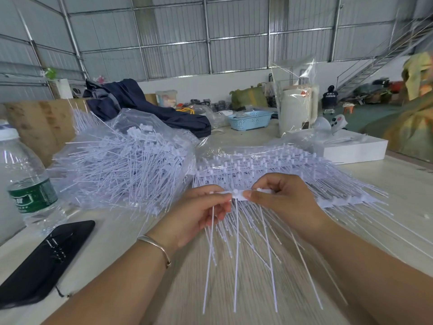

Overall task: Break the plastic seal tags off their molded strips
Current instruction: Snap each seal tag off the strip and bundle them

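You've got a short white strip (236,194) pinched between both hands, held up just above the worktop (398,184), right in front of the big stack of strips (269,165). Your left hand (201,214) has its fingers (220,197) clamped on the strip's left end, thumb and forefinger squeezed together over it. Your right hand (281,200) is doing the same on the right end, thumb pressed flat along the front of the strip. The two thumbs are nearly touching, with only one small knob of the strip showing between them.

A few long thin tails (236,254) hang straight down from the strip, past your wrists, and they're a bit blurred, so I can't tell exactly how many there are.

The stack of strips lies flat behind your hands, spreading off to the right, its tails fanned out toward you over the wood. To the left there's a clear plastic bag (121,156) heaped with loose tags, sitting well apart from your hands.

Further left you have a water bottle (25,181) standing upright, and a black phone (44,261) lying flat just in front of it. There's a metal bangle (157,248) on your left wrist. Behind the stack on the right sits a white box (356,150), and a blue basket (250,119) is further back.
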`<state>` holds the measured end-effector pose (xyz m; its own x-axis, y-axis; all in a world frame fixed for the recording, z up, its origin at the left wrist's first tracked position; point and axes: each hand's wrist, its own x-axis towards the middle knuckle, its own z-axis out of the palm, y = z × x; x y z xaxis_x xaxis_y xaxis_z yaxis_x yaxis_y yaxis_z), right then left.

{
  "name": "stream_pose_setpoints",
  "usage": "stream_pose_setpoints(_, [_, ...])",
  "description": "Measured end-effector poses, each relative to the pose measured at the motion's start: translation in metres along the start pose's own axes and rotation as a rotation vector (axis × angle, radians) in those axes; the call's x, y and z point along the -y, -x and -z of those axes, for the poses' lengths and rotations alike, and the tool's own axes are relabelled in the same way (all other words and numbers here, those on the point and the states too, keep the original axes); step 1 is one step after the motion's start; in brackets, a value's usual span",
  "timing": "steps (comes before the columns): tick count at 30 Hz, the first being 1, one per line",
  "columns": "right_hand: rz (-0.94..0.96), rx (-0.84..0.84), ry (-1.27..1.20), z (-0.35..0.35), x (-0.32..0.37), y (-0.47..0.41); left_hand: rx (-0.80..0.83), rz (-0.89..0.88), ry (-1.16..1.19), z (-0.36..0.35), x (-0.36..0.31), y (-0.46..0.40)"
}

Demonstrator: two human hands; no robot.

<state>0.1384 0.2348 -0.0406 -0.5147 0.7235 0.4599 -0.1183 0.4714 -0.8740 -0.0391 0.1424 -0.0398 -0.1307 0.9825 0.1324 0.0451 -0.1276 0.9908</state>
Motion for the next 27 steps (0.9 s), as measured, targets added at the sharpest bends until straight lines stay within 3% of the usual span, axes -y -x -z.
stream_pose_setpoints(9, [-0.055, 0.038, -0.032, 0.003, 0.005, -0.002, 0.032, 0.041, -0.012, 0.001, -0.003, -0.001])
stream_pose_setpoints(14, [-0.143, 0.146, -0.018, 0.009, 0.01, -0.003, 0.051, 0.12, -0.082, 0.004, -0.002, -0.004])
stream_pose_setpoints(17, [-0.201, 0.24, -0.02, 0.008, 0.012, -0.002, 0.175, 0.227, -0.171, 0.003, -0.004, 0.0])
stream_pose_setpoints(20, [-0.229, 0.201, -0.04, 0.014, 0.013, -0.005, 0.301, 0.272, -0.142, 0.009, -0.007, 0.006])
stream_pose_setpoints(27, [-0.204, 0.14, 0.005, 0.012, 0.011, -0.004, 0.069, 0.206, 0.101, 0.007, -0.009, 0.0])
